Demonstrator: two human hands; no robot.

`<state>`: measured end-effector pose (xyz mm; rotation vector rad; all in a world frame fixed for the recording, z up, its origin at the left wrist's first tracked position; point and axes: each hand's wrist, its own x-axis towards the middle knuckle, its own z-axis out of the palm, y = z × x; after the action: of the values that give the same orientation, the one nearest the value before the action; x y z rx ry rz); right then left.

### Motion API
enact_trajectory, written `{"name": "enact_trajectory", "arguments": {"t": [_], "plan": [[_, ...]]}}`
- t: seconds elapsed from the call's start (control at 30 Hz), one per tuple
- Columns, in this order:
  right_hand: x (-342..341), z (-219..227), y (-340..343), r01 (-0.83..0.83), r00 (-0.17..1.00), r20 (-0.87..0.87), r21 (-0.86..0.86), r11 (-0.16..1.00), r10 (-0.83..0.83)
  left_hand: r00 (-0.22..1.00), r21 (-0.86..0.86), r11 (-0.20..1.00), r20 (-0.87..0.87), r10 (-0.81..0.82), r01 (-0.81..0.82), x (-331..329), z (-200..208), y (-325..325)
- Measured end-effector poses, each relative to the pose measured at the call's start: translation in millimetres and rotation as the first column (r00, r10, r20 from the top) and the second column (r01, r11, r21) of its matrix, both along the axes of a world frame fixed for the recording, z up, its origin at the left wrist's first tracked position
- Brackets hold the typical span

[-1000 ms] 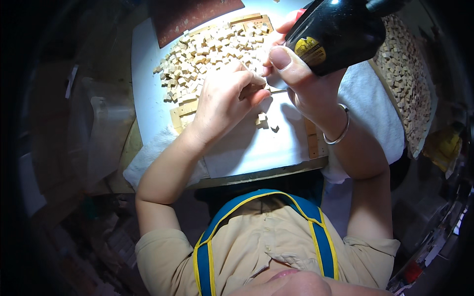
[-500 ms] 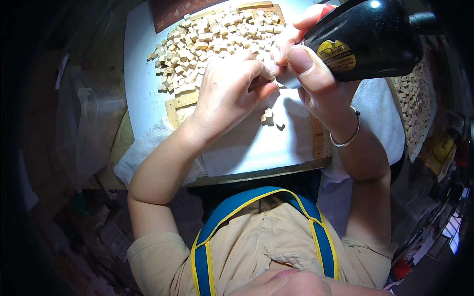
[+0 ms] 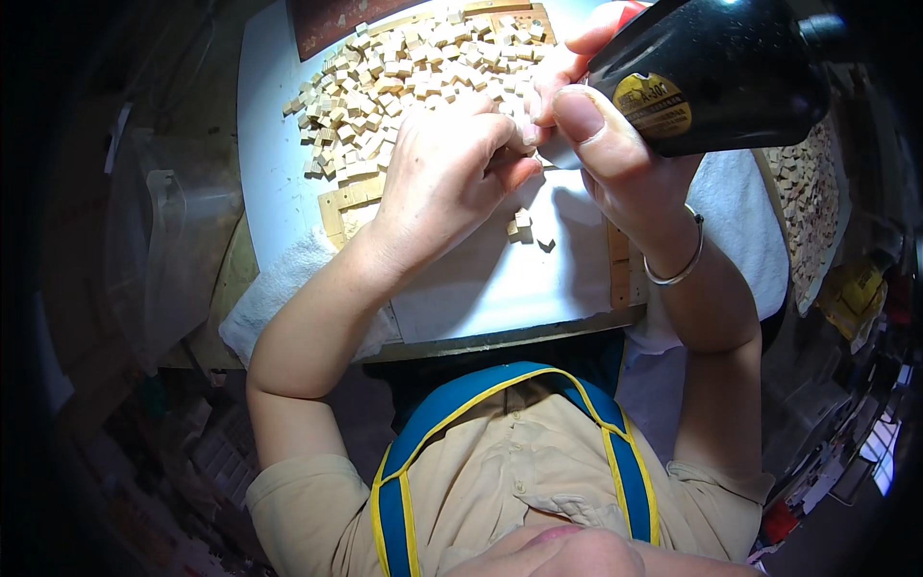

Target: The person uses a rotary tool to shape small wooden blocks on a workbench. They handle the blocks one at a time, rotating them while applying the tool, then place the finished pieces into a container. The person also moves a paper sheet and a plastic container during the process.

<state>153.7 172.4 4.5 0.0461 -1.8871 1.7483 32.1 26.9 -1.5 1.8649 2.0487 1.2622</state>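
My left hand (image 3: 444,165) is closed in a pinch over the worktop, its fingertips against those of my right hand (image 3: 615,159). What the left fingers hold is hidden. The right hand's fingers are bent together too, its thumb showing at the front. A small pale, flat piece (image 3: 561,154) shows between the hands; its kind is unclear. A rounded black housing (image 3: 740,87) with a yellow label covers part of my right hand; whether I grip it cannot be told. Small wooden cubes (image 3: 385,91) are heaped beyond my left hand. A few loose cubes (image 3: 519,224) lie nearer me.
The white worktop (image 3: 461,298) has wooden strips (image 3: 619,264) along its right side. White cloths (image 3: 279,288) drape its front corners. More cubes (image 3: 806,192) fill a surface at the far right. A reddish-brown board (image 3: 332,24) lies at the back.
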Motion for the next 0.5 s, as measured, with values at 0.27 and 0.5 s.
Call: {"name": "enact_trajectory", "arguments": {"t": [0.27, 0.5], "plan": [[-4.9, 11.2, -7.1, 0.111, 0.978, -0.166, -0.109, 0.988, -0.128, 1.0, 0.005, 1.0, 0.021, 0.001, -0.001, 0.6, -1.1, -0.1], [-4.8, 9.2, -13.5, 0.136, 0.987, -0.07, -0.101, 0.986, -0.143, 1.0, -0.006, 1.0, -0.007, 0.014, -0.014, -1.6, -7.7, 1.0]]}}
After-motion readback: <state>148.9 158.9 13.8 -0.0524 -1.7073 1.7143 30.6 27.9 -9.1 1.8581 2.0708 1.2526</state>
